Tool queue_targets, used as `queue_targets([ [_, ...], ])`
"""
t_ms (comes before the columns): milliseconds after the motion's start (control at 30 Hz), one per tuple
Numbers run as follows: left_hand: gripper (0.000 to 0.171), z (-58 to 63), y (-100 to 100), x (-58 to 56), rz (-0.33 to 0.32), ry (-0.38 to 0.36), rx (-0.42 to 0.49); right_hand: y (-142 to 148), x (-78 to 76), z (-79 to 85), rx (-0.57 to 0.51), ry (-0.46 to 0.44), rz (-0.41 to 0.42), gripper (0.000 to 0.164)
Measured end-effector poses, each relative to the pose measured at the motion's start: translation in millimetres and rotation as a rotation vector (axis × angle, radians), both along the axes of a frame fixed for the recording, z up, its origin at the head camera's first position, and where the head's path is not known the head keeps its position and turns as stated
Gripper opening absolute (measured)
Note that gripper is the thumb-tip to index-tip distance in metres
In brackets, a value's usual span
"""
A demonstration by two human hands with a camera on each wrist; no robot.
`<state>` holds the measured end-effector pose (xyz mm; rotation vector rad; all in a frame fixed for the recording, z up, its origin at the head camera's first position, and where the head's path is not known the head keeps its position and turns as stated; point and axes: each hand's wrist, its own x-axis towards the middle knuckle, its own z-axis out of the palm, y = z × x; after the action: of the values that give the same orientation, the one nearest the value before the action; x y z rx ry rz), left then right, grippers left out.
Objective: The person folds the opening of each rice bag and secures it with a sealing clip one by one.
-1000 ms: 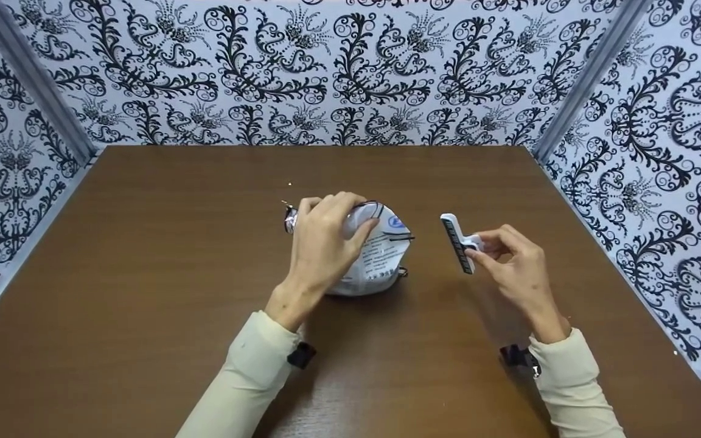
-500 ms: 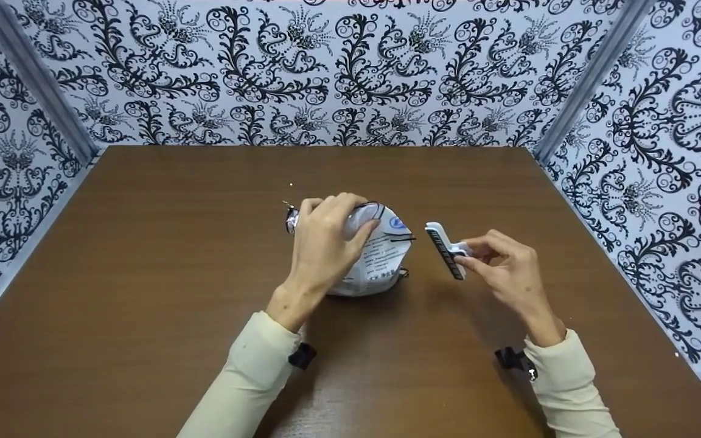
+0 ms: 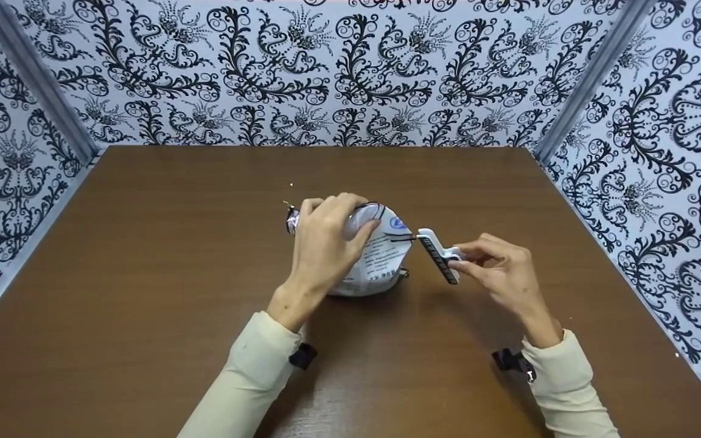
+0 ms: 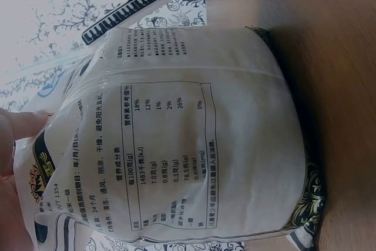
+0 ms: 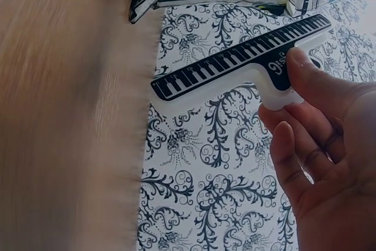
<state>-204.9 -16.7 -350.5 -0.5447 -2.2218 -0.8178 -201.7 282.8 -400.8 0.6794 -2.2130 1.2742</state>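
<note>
A white plastic rice bag (image 3: 381,261) with printed text stands on the brown table. My left hand (image 3: 326,237) grips its gathered top, thumb on the near side and fingers over the far side. In the left wrist view, the bag's printed nutrition table (image 4: 167,151) faces the camera. Between right thumb and fingers, my right hand (image 3: 502,271) pinches the handle of a white bag clip (image 3: 437,258) with a piano-key print. The clip's upper end is right at the bag's right corner. In the right wrist view, the clip's jaws look shut, with nothing between them.
The wooden table (image 3: 174,304) stretches around the bag on all sides. Patterned black-and-white walls (image 3: 356,73) enclose its back and sides. A tiny light speck (image 3: 291,184) lies behind the left hand.
My right hand has carried the clip leftward and slightly down toward the bag, tilting it a little more. My left hand and the bag have stayed in place.
</note>
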Motion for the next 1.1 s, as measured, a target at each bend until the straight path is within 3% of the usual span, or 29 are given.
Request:
queue_targets([
  [1100,0.024,-0.6,0.5,-0.2,0.000,0.009,-0.001,-5.6,-4.7,-3.9,-0.034,0.025,0.023,0.025],
])
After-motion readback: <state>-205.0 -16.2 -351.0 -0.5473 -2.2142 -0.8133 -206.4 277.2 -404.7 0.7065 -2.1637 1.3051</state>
